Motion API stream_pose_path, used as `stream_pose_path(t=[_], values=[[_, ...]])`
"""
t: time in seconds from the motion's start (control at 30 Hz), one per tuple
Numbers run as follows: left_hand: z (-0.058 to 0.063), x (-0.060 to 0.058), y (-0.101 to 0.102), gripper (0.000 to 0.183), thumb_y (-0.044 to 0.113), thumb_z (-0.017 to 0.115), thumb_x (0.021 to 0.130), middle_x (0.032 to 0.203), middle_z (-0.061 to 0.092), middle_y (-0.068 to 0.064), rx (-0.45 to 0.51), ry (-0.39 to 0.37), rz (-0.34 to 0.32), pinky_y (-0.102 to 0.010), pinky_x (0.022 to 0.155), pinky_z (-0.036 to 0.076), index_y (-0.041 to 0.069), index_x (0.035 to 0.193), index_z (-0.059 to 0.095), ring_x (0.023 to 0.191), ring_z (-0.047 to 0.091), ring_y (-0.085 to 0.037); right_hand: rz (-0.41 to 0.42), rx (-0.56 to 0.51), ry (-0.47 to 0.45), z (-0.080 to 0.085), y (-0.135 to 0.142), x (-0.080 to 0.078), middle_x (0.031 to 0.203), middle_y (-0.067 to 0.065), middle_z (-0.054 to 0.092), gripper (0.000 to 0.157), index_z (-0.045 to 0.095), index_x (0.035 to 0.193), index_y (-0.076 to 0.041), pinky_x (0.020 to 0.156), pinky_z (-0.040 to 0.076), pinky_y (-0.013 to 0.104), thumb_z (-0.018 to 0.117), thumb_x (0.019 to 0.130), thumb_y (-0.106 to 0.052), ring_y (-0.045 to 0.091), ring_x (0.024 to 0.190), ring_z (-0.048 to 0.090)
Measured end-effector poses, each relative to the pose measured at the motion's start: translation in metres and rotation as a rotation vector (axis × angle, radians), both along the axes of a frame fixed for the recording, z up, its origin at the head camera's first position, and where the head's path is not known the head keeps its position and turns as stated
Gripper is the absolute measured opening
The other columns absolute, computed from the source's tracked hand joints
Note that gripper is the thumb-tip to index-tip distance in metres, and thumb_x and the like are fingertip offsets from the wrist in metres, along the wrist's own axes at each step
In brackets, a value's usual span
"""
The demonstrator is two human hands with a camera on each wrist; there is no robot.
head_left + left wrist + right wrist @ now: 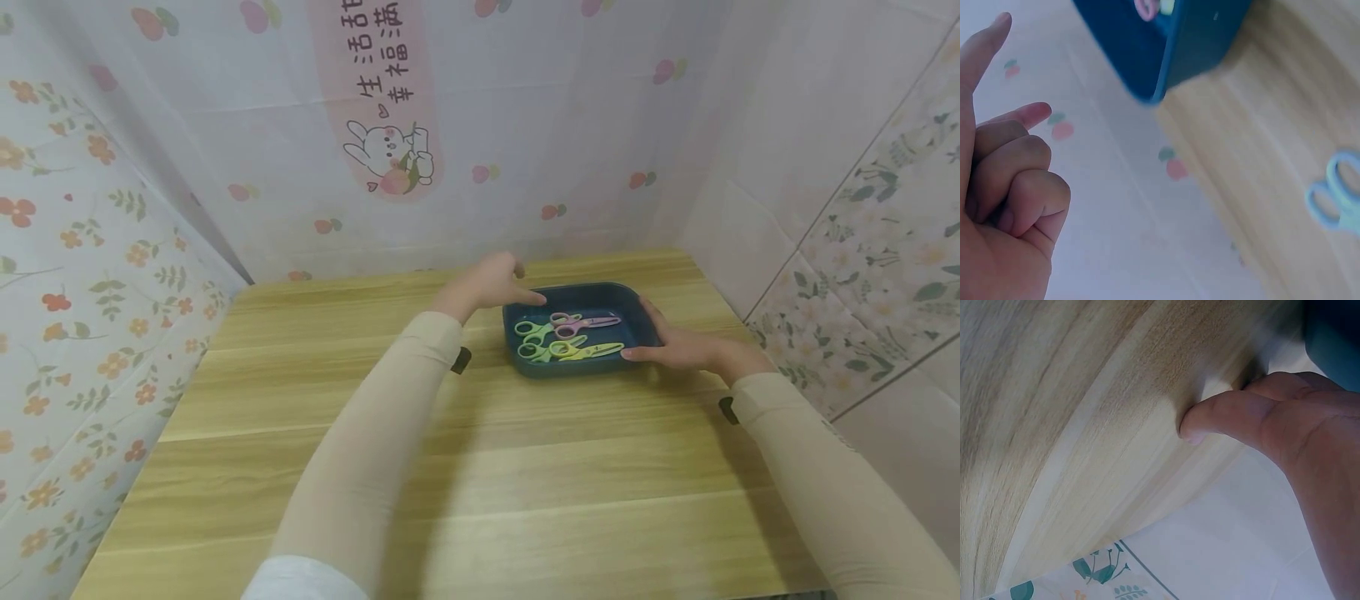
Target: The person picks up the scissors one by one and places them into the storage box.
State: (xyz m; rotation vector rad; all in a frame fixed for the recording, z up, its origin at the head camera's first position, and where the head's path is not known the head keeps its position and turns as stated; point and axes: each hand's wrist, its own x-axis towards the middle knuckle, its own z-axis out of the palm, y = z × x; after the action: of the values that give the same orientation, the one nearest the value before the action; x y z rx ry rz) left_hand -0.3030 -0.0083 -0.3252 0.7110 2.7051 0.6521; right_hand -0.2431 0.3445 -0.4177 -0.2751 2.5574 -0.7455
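Observation:
A dark blue rectangular tub (570, 367) stands toward the back right of the table, with several kids' scissors inside. Among them are yellow scissors (592, 351), pink scissors (592, 325) and green scissors (534, 352). My right hand (675, 343) grips the tub's right end, thumb along the front rim and fingers at the far side. Over the left rim hovers my left hand (491, 283). In the left wrist view its thumb and one finger stick out, the others are curled, and nothing is held. Light blue scissors (1341, 197) lie on the table there.
The wooden table (315, 417) meets a printed curtain (480, 217) along its back edge. Floral sheets (892, 233) hang at the sides. A small black wrist camera (461, 360) shows beneath the left forearm, another (727, 409) beside the right wrist.

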Motion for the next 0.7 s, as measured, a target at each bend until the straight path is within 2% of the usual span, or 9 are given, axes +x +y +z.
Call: stream_pose_path(t=[0.17,0.37,0.5,0.7], values=[[0.017,-0.003,-0.023,0.084,0.055,0.080,0.092,0.155,0.058,-0.020,0.041,-0.036,0.035,-0.050,0.120,0.047,-0.003,0.147,0.057,0.146,0.055,-0.036,0.008,0.004,0.009,-0.001,0.000,-0.001,0.172,0.039,-0.011,0.127,-0.029,0.165,-0.012,0.122,0.016,0.080,0.066,0.097,-0.061,0.067,0.156,0.006],[0.025,-0.005,-0.054,0.079,0.054,0.081,0.090,0.151,0.062,-0.018,0.034,0.011,0.051,-0.050,0.118,0.048,-0.003,0.141,0.062,0.142,0.057,-0.037,0.006,-0.004,0.005,-0.002,-0.001,-0.001,0.172,0.038,-0.011,0.127,-0.029,0.165,-0.014,0.122,0.016,0.080,0.067,0.097,-0.061,0.066,0.156,0.006],[0.022,-0.004,-0.074,0.080,0.054,0.081,0.090,0.150,0.060,-0.020,-0.010,0.012,0.087,-0.051,0.117,0.048,-0.003,0.141,0.060,0.141,0.056,-0.037,0.005,-0.010,0.002,-0.002,-0.001,-0.001,0.172,0.038,-0.012,0.127,-0.030,0.165,-0.014,0.122,0.016,0.080,0.067,0.097,-0.060,0.066,0.156,0.005],[0.007,-0.001,-0.097,0.077,0.050,0.083,0.089,0.149,0.062,-0.019,-0.075,0.016,0.110,-0.051,0.119,0.047,-0.004,0.140,0.063,0.143,0.056,-0.038,0.012,-0.030,-0.009,-0.001,-0.001,0.001,0.171,0.039,-0.012,0.126,-0.031,0.164,-0.014,0.123,0.017,0.079,0.066,0.098,-0.058,0.067,0.156,0.006]])
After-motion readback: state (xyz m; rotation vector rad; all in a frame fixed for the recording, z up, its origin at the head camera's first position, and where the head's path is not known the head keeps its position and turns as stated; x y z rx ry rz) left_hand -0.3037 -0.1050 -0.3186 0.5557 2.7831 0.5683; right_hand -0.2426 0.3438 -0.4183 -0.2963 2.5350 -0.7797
